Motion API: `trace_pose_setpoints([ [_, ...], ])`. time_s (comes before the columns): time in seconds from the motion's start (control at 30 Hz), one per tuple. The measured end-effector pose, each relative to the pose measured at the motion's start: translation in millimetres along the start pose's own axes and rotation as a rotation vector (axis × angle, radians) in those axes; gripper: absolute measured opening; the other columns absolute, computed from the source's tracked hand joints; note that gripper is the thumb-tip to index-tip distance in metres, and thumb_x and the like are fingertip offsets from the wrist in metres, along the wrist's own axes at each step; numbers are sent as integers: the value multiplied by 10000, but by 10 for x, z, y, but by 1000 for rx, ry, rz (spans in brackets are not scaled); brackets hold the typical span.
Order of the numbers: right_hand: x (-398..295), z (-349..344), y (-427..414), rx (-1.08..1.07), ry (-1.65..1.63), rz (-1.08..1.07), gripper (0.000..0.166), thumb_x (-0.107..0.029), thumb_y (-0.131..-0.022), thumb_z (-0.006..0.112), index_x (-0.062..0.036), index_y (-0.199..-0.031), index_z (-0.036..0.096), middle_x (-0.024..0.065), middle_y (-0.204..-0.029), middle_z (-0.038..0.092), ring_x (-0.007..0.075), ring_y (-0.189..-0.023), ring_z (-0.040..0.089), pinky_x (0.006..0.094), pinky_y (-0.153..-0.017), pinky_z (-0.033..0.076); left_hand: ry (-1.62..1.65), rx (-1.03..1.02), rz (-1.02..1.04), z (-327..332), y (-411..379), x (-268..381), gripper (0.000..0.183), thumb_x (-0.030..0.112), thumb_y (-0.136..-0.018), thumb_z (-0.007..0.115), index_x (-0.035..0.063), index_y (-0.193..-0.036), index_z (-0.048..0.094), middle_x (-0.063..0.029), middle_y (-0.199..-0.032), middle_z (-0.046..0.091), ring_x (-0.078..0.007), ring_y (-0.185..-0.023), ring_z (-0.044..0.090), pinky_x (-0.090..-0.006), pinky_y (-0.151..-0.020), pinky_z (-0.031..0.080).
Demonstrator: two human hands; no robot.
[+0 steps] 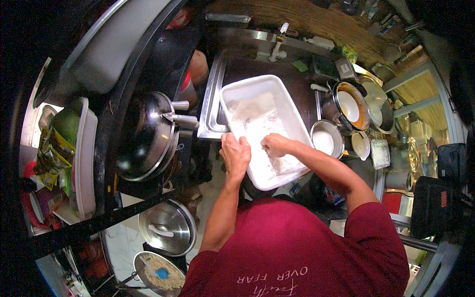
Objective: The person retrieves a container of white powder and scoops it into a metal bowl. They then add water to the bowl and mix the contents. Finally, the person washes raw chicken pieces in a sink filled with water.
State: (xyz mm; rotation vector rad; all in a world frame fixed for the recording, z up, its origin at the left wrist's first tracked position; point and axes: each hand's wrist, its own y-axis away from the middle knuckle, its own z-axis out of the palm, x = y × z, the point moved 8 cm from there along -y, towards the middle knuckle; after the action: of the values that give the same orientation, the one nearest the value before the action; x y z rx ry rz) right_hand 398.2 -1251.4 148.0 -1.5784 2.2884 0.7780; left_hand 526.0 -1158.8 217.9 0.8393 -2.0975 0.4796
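Observation:
A deep white rectangular plastic tub (293, 111) lies in front of me, its far part over the sink. White flour-like powder (256, 118) covers much of its bottom, heaped towards the far end. My left hand (236, 154) grips the tub's left rim, thumb on the inner side. Inside the tub, my right hand (276, 144) is low over the powder with its fingers curled in. Whether it holds some of the powder is hidden by the fingers.
A stainless sink (213, 122) with a white tap (276, 52) lies beyond the tub. To the right stand a metal pot of white contents (326, 139) and a larger pot (336, 107). At left is a dark wok (144, 137); below it, a lidded pot (167, 226) and a bowl of crumbly food (159, 260).

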Motion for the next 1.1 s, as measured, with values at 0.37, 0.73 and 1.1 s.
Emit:
trace_pose_setpoints([
  [0.37, 253, -472, 557, 319, -499, 483, 139, -99, -741, 565, 13, -672, 609, 172, -654, 649, 277, -623, 659, 388, -605, 510, 23, -30, 57, -63, -108, -77, 256, 189, -798, 552, -61, -834, 587, -258, -909, 584, -463, -867, 571, -516, -796, 445],
  [0.73, 46, -704, 854, 546, -835, 588, 113, -48, -804, 560, 34, -743, 610, 127, -617, 646, 158, -554, 630, 291, -498, 484, 21, -82, 34, -185, -278, -252, 278, 195, -799, 536, -73, -850, 596, -265, -912, 590, -462, -852, 592, -504, -795, 462],
  [1.1, 5, -844, 941, 581, -822, 553, 102, -55, -843, 552, 14, -789, 603, 92, -629, 630, 137, -573, 623, 272, -507, 470, 22, -35, 81, -275, -263, -226, 281, 200, -795, 538, -74, -832, 588, -261, -919, 591, -460, -850, 587, -502, -791, 460],
])
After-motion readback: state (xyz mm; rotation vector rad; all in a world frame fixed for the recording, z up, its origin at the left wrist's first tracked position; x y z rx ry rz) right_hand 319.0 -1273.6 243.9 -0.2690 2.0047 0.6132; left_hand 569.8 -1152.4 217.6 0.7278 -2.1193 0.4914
